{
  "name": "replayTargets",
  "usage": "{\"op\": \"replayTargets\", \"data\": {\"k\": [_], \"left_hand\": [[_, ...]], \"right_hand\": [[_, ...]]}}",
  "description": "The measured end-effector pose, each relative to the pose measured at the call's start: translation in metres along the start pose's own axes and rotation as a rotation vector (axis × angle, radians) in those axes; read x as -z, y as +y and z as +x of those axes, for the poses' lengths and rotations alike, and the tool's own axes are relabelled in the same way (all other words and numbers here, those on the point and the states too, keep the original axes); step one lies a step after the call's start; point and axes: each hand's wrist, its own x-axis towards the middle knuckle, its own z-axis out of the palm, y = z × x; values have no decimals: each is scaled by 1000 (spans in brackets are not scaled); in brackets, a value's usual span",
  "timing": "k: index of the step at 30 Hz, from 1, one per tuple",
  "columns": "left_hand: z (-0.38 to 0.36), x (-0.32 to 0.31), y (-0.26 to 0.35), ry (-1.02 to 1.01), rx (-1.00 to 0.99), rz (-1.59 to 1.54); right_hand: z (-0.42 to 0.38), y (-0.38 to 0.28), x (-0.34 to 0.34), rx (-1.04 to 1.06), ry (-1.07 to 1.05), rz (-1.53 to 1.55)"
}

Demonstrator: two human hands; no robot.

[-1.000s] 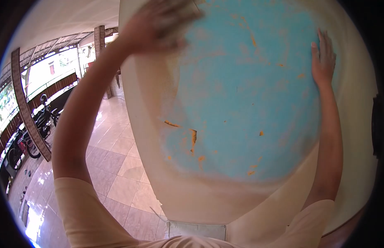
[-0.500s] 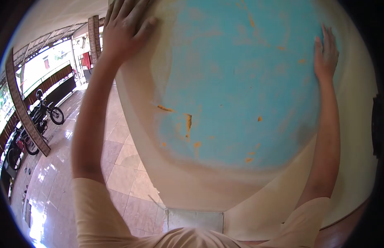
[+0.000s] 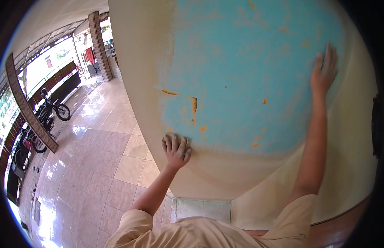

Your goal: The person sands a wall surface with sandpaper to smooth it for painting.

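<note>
A wall panel [image 3: 200,173] fills the middle of the view, cream with a large worn blue patch [image 3: 241,82]. The blue is scuffed, with orange-brown chips and cracks. At the patch's lower left edge, my left hand [image 3: 176,153] presses its curled fingers over a small pale pad [image 3: 186,141] against the surface. Most of the pad is hidden under the fingers, which look dusty. My right hand [image 3: 325,72] lies flat and open near the right edge of the blue, fingers pointing up and nothing in it.
Shiny floor tiles [image 3: 103,182] stretch away to the left. Motorcycles [image 3: 47,111] stand beyond a slanting pillar [image 3: 29,99], near a dark fence [image 3: 62,82]. A pale, box-like thing [image 3: 200,208] sits low at the wall's foot, in front of my shirt.
My left hand has come down from the upper left of the wall to the blue patch's lower left edge. My right hand stays on the wall's right side; the view has shifted slightly.
</note>
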Motion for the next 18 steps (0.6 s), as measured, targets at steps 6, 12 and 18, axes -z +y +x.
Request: {"op": "replayTargets", "data": {"k": [6, 12, 18], "left_hand": [[127, 38, 6, -75, 29, -47], [273, 68, 4, 185, 29, 50], [51, 2, 26, 60, 111, -59]], "right_hand": [[-187, -74, 65, -162, -212, 11], [-257, -65, 84, -249, -250, 31], [-259, -63, 87, -230, -252, 56]]}}
